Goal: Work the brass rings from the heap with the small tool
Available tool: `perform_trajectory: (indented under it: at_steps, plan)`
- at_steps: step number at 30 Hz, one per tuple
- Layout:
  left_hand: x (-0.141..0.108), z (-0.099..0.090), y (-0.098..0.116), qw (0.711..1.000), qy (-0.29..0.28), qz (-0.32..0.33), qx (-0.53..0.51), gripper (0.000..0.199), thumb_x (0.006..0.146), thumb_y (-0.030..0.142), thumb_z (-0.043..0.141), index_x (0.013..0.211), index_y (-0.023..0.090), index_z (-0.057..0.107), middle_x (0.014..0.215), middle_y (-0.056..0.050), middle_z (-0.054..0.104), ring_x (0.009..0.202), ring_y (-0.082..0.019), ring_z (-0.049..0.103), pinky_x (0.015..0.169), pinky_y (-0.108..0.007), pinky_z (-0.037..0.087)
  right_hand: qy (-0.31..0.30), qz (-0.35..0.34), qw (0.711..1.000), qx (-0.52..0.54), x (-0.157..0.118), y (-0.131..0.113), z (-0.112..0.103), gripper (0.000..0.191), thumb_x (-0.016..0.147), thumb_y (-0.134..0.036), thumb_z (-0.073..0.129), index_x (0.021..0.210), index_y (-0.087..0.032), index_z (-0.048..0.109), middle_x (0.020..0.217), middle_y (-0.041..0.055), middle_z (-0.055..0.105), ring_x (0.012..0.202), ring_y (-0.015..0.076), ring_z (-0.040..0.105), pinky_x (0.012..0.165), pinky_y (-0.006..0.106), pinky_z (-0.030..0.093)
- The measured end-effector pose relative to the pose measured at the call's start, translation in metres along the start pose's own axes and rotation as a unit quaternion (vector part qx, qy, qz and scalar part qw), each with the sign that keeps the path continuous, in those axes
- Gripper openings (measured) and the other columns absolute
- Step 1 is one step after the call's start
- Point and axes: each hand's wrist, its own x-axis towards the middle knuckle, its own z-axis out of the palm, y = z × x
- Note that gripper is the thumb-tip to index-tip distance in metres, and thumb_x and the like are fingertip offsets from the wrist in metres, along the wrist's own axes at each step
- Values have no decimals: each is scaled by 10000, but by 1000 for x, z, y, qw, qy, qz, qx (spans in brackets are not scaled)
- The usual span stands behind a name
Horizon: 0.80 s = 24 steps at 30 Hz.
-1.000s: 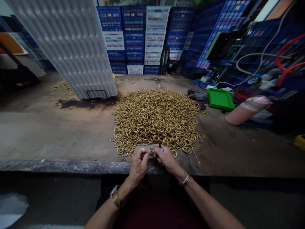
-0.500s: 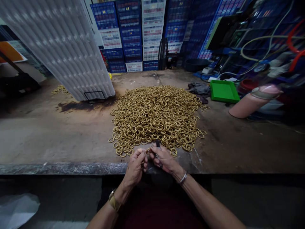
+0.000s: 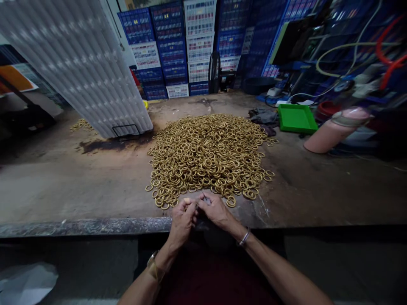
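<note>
A wide heap of brass-coloured metal rings (image 3: 206,148) lies on the worktable, just beyond both hands. At its near edge my left hand (image 3: 183,218) is closed, thumb against fingers, around a ring that is mostly hidden by the fingers. Touching it at the fingertips, my right hand (image 3: 218,214) is closed on a small dark tool (image 3: 206,200) with a thin tip; its exact kind I cannot make out. The contact between tool and ring is covered by the fingers.
A tall ribbed whitish panel stack (image 3: 79,63) leans in a black wire stand (image 3: 126,130) at left. On the right are a green tray (image 3: 297,119), a pink bottle (image 3: 333,131) and a dark cloth (image 3: 263,116). Blue and white crates (image 3: 173,51) stand behind the worktable (image 3: 95,182).
My right hand has turned, so the tool's black end no longer sticks up and a thin tip shows. The ring seen between my hands is now mostly hidden. The view has shifted slightly.
</note>
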Motion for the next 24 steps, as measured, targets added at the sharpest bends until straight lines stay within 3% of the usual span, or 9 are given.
perform_trajectory:
  at_steps: [5,9,12,17,24]
  plan:
    - [0,-1,0,995,-78,-18,-57,291,750,442,550,791,155,533,550,57,474,384,-36,387,358,-146,281,-27,55,991,118,-1,7,2,250,738,-421,496,712,-173,506,515,-50,495,372,54,348,365,182,266]
    - [-2,-2,-3,991,-102,-24,-80,302,743,454,556,791,156,536,552,56,468,387,-36,375,360,-152,273,-44,84,980,173,-1,10,1,277,728,-451,497,720,-174,487,551,-48,515,334,40,324,319,172,215]
    - [-3,-1,-3,993,-99,-19,-65,306,733,462,562,788,162,535,566,57,476,398,-38,383,372,-157,283,-34,83,986,140,-2,8,-1,263,739,-432,482,713,-172,509,527,-53,498,344,47,327,336,178,235]
    - [-5,0,0,997,-79,1,18,285,741,448,548,729,166,508,572,51,489,423,-47,411,395,-159,307,10,-11,1000,-10,-3,3,-2,196,725,-337,513,657,-164,576,556,-31,510,514,83,427,494,196,340]
    - [-6,1,2,997,-68,2,39,274,761,436,519,720,167,486,572,49,481,427,-47,403,393,-151,303,18,3,1000,-10,2,11,-3,201,757,-297,458,670,-158,575,561,-20,534,519,93,450,518,200,352]
